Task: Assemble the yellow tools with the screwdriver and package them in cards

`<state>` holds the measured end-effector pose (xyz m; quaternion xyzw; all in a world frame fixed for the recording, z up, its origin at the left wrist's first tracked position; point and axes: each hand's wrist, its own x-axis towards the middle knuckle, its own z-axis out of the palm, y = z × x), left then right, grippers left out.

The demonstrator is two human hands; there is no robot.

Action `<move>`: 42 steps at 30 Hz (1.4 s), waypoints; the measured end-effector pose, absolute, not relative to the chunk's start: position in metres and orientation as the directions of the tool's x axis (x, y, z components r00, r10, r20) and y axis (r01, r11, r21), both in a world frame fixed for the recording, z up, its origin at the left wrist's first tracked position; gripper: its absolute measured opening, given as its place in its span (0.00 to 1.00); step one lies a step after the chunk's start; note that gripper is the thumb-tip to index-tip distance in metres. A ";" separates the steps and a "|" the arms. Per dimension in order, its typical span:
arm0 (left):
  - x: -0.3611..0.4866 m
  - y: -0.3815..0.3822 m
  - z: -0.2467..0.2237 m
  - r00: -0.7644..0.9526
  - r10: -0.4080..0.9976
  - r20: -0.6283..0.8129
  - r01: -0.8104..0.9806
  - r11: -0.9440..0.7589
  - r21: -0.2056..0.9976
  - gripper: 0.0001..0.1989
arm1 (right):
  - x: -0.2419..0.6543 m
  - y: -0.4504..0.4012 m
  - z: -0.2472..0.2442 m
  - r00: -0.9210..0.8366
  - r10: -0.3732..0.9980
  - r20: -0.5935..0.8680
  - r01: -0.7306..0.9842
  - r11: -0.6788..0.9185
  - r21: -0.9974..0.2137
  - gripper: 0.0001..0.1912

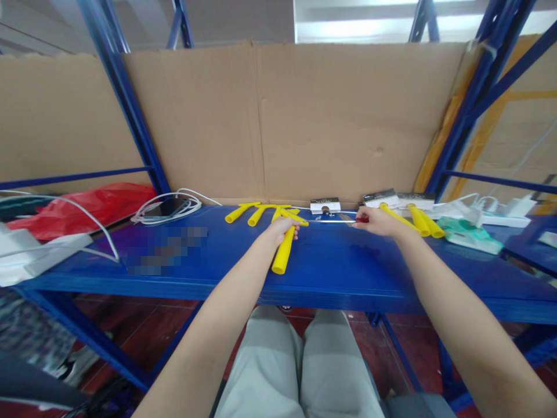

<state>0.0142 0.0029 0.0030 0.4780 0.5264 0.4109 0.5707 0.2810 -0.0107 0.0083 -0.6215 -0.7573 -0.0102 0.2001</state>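
"Yellow tube point(282, 255): location?"

"Left hand point(282, 228) closed round its far end; right hand point(375, 222) closed on red-handled screwdriver point(362, 220), shaft point(335, 221) between them."

"Handling?"

"Probably light, stiff, slightly slippery; best gripped firmly around the barrel."

yellow tube point(284, 252), open round end toward the blue tabletop point(335, 267)'s near edge, thin shiny tool point(337, 221), red handle, pointing sideways
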 end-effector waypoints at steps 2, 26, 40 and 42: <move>0.014 0.004 0.002 0.101 0.977 -0.190 0.046 0.186 0.981 0.09 | 0.281 -0.010 0.008 -0.151 0.929 0.337 0.953 0.228 -0.202 0.05; 0.009 0.011 -0.003 -0.037 0.999 -0.022 0.284 0.032 0.958 0.07 | 0.257 -0.019 0.015 -0.270 0.915 0.300 0.961 0.276 0.022 0.13; 0.006 0.005 0.002 -0.051 0.998 -0.041 0.388 0.057 0.920 0.06 | 0.248 -0.025 0.015 -0.264 0.910 0.320 0.964 0.247 0.095 0.07; 0.006 0.004 0.003 -0.054 0.998 -0.042 0.402 0.060 0.914 0.06 | 0.245 -0.029 0.017 -0.265 0.908 0.324 0.964 0.238 0.121 0.07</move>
